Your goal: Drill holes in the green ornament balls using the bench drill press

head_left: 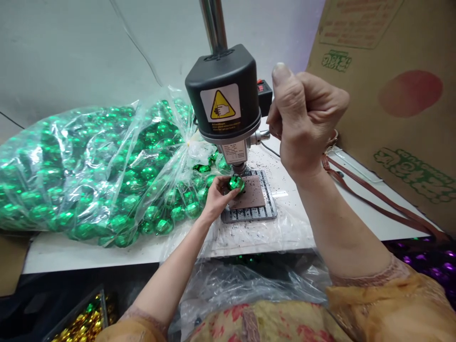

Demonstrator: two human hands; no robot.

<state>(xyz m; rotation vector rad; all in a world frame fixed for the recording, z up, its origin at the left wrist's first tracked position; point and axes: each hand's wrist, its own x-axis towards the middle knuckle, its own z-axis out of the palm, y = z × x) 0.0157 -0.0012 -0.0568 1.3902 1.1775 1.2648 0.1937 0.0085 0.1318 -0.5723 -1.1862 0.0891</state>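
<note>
Left hand: mine (218, 195), closed on a ball (235, 183), thumb across its near side, fingers around the left and partly hidden.
Ball: over the left part of the pad (254, 192), right below the chuck (238, 167); whether it touches the pad or the tip above, I cannot tell.
Feel: likely light and hollow, with a stiff thin shell; I judge it would dent or crack if I squeezed hard.
Facets: shiny, so probably slippery; the flat faces give my thumb and fingers something to settle on, but a round thing could still roll or spin.
Hold: low on the sides suits it best, thumb opposite fingers, with the top left bare and my fingertips away from the chuck.
Right hand: mine too (306, 114), raised, fingers curled shut beside the hub (258, 137); whether a lever lies inside, I cannot tell.
Bag (107, 166): bulging with green balls, close along my left, so little sideways room there.
Plate (272, 199): slotted, its rim just past the pad, dark crumbs (255, 172) scattered over it.
Table (89, 256): its front edge runs under my forearms; the roomier side is right of the plate, as far as the strap (384, 204) and the carton (392, 57).
</note>
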